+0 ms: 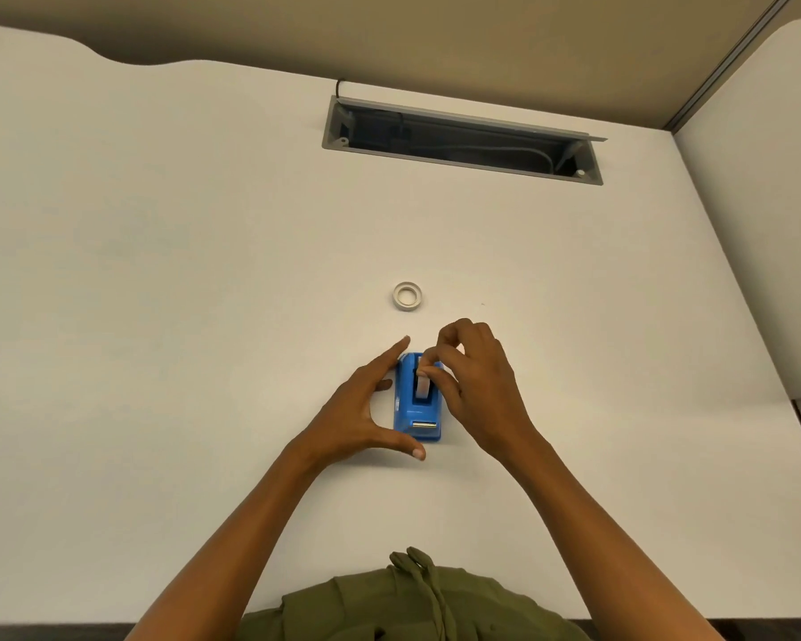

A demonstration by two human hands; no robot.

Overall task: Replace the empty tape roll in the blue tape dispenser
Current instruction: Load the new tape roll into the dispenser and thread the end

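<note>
The blue tape dispenser (418,409) stands on the white desk (158,316), its metal cutter facing me. A white tape roll (422,386) sits in its slot. My left hand (366,409) cups the dispenser's left side, fingers along it and thumb at the near corner. My right hand (472,381) is over the top right, with thumb and forefinger pinched on the roll. A small white ring, a tape core (408,296), lies flat on the desk just beyond the dispenser.
An open grey cable tray (463,136) with wires inside is set into the desk at the back. A beige partition rises behind it and a second white desk (759,178) adjoins on the right. My olive-green clothing shows at the near edge.
</note>
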